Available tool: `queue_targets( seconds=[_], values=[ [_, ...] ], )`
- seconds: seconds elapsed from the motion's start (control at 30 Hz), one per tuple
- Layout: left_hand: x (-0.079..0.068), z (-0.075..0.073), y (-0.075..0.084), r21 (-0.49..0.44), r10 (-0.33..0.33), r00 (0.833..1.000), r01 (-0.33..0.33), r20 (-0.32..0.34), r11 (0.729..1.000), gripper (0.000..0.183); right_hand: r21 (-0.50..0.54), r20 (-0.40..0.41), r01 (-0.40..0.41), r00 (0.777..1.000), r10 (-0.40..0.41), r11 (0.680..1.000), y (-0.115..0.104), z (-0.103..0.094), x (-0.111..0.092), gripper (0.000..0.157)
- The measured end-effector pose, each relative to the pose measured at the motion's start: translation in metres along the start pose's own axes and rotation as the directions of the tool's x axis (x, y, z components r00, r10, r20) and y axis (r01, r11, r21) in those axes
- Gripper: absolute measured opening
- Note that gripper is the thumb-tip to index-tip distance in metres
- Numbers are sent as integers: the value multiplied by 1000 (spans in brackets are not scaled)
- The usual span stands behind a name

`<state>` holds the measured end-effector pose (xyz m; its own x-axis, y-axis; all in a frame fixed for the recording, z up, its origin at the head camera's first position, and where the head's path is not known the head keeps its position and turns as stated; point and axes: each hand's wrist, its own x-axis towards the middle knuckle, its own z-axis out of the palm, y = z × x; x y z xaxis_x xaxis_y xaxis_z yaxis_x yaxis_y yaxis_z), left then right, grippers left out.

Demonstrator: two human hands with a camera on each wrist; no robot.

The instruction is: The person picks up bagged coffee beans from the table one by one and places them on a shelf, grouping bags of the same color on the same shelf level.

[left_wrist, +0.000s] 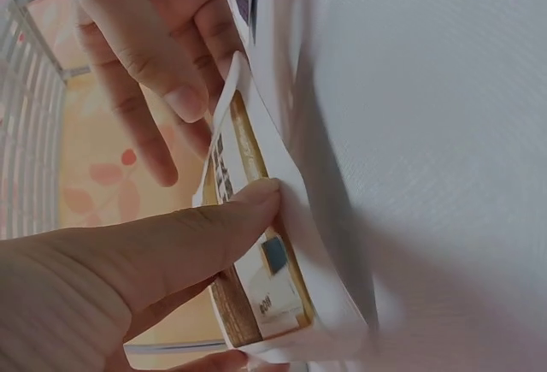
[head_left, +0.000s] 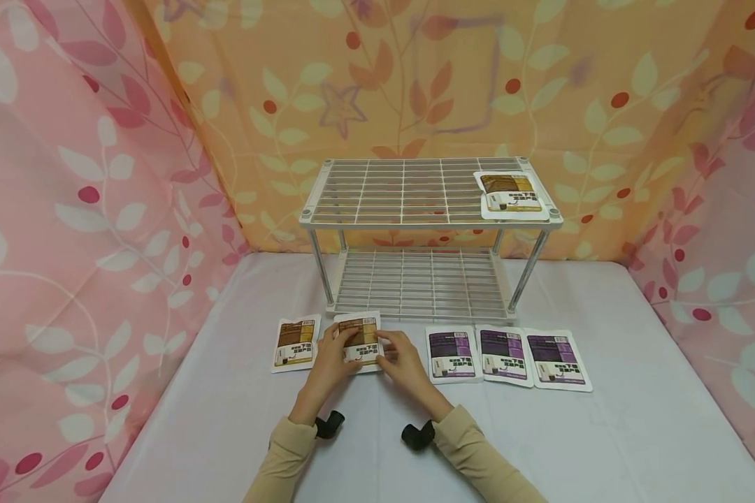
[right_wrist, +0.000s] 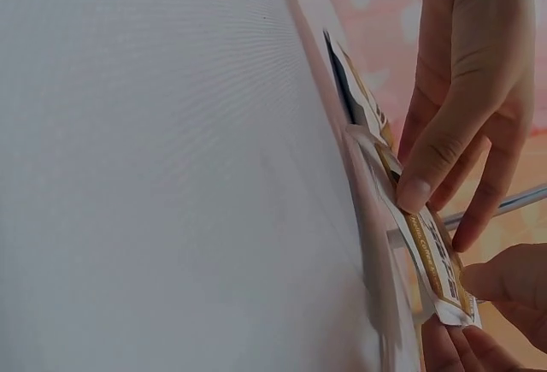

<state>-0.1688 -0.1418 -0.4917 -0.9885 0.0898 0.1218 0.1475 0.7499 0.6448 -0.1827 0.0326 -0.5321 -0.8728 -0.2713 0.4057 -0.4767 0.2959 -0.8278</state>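
A flat white coffee packet with a brown label (head_left: 368, 348) is between both hands in front of the rack. My left hand (head_left: 330, 363) grips it from the left, the thumb on its printed face and fingers reaching over the upper part. From the right, my right hand (head_left: 405, 360) pinches the packet's side; the right wrist view has the thumb above that edge and fingers below it. Tilted up off the white cloth, the packet (left_wrist: 256, 278) shows its label in the left wrist view. Left of it lies another brown-labelled packet (head_left: 296, 344).
Behind the hands stands a two-tier white wire rack (head_left: 384, 192). On its top shelf, at the right end, lies a brown-labelled packet (head_left: 512, 193). Three purple-labelled packets (head_left: 505, 355) lie in a row on the white cloth (head_left: 642, 433) at right. Floral curtains surround the table.
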Motion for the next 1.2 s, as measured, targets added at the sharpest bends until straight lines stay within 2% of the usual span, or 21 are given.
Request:
queue_targets(
  seconds=[0.13,0.37,0.7,0.9,1.2],
  values=[
    [2,0,2,3,13,1000,-13,-3,1000,70,-2,-10,-20,1000,20,1000,-3,-4,1,50],
    [5,-1,10,-10,52,998,-53,-23,999,75,-34,-44,-8,999,7,999,-6,-11,2,52],
    [11,0,21,-36,107,993,-109,-54,993,75,-67,-79,-18,997,13,998,-11,-24,5,51],
    [13,0,26,-44,162,984,-166,-74,985,74,-87,-109,1,994,-11,996,-13,-31,8,51],
    [18,0,38,-31,243,962,-249,-128,968,71,-107,-164,30,985,-47,994,-18,-41,11,49]
  ],
)
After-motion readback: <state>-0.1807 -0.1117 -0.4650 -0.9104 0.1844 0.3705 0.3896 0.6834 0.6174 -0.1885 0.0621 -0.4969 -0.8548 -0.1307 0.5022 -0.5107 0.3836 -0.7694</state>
